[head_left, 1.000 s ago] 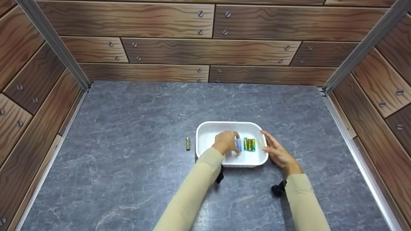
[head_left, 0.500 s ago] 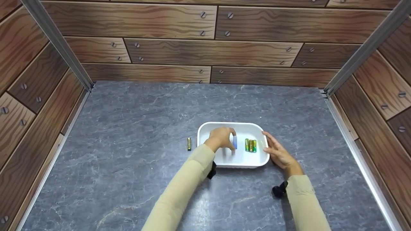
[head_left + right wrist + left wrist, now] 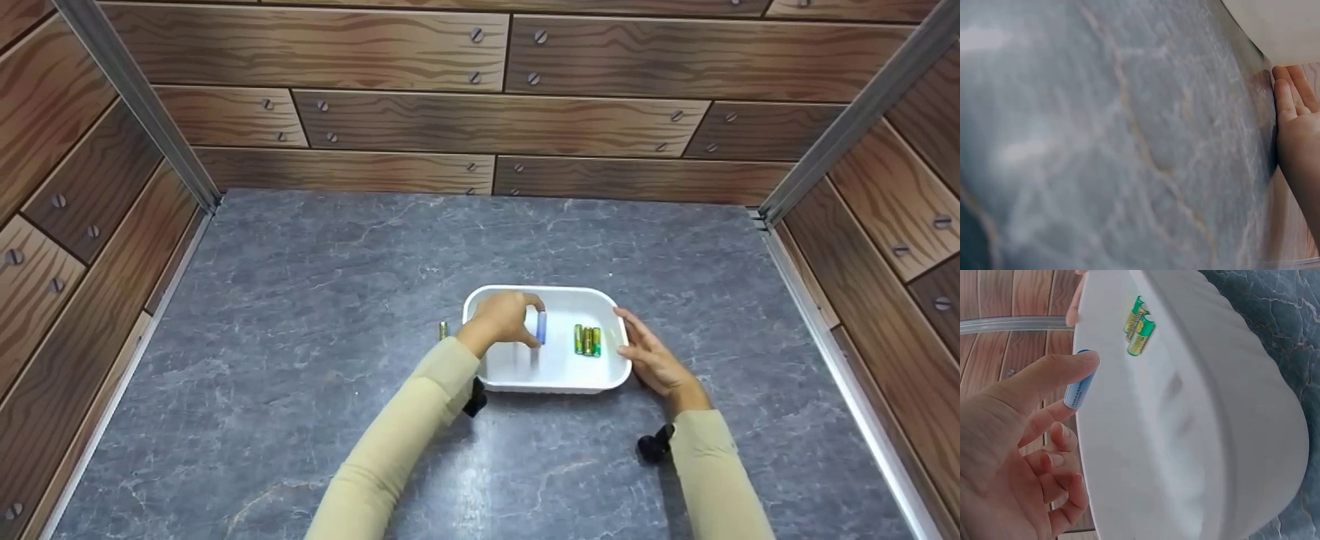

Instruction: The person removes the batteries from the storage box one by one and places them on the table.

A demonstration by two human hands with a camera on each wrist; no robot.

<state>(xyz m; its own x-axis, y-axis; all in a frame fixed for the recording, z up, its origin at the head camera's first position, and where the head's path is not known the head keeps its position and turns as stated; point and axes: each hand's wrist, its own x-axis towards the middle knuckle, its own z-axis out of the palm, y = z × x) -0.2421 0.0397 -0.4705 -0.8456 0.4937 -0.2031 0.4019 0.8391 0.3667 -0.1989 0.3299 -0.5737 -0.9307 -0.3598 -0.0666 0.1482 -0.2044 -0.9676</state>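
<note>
My left hand pinches a blue battery between thumb and finger, above the left half of a white plastic basin. In the left wrist view the battery is held near its ends, and the other fingers are loosely curled. Three green-and-gold batteries lie side by side on the basin's floor at the right. Another gold battery lies on the table left of the basin, partly hidden by my left sleeve. My right hand touches the basin's right side with its fingers fairly straight.
The grey marbled table extends around the basin. Wood-patterned walls enclose it at the back and both sides, with metal posts at the corners. A black wrist camera sits below the right cuff.
My left hand has moved left and slightly back with the blue battery, away from the three green-and-gold ones. The left sleeve now covers part of the outside battery. My right hand stays at the basin.
</note>
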